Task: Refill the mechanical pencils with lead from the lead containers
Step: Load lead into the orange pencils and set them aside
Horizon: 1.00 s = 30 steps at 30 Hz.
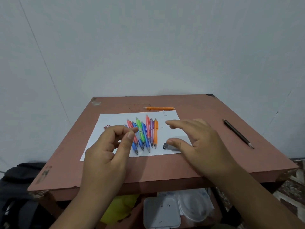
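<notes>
While left hand [109, 146] pinches lead [152, 129], labels unreadable

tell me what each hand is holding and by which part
The left hand pinches a thin dark pencil lead by its left end, between thumb and forefinger. The right hand is open, holding nothing.
</notes>
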Each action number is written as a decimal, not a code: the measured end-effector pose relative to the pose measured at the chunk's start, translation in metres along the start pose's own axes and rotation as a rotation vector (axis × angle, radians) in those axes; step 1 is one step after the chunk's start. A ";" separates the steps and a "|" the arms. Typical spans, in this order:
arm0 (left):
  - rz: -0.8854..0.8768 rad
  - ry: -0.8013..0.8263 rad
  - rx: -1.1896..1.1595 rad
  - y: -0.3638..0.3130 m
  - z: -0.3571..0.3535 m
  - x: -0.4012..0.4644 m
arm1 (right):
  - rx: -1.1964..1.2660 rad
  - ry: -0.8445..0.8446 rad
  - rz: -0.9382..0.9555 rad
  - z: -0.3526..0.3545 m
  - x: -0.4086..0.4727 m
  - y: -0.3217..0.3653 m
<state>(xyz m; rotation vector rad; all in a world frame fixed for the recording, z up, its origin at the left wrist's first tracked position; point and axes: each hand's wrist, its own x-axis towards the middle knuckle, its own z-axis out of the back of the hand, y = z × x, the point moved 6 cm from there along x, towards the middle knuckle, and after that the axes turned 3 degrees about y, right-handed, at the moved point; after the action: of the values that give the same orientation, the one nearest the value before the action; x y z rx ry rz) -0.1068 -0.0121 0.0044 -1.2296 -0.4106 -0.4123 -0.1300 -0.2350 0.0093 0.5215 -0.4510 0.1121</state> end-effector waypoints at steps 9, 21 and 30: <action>-0.113 0.045 0.085 -0.010 -0.012 0.015 | -0.200 -0.289 0.386 0.018 0.015 0.040; -0.085 0.266 0.129 -0.004 -0.042 0.091 | -0.176 -0.306 0.346 0.024 0.063 0.001; -0.122 0.617 0.684 0.071 -0.137 0.192 | 0.148 -0.234 -0.016 0.029 0.102 -0.052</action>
<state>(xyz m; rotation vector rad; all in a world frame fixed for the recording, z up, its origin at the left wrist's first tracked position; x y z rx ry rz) 0.1044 -0.1389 0.0065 -0.3769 -0.0710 -0.6612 -0.0390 -0.2960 0.0530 0.6874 -0.6701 0.0700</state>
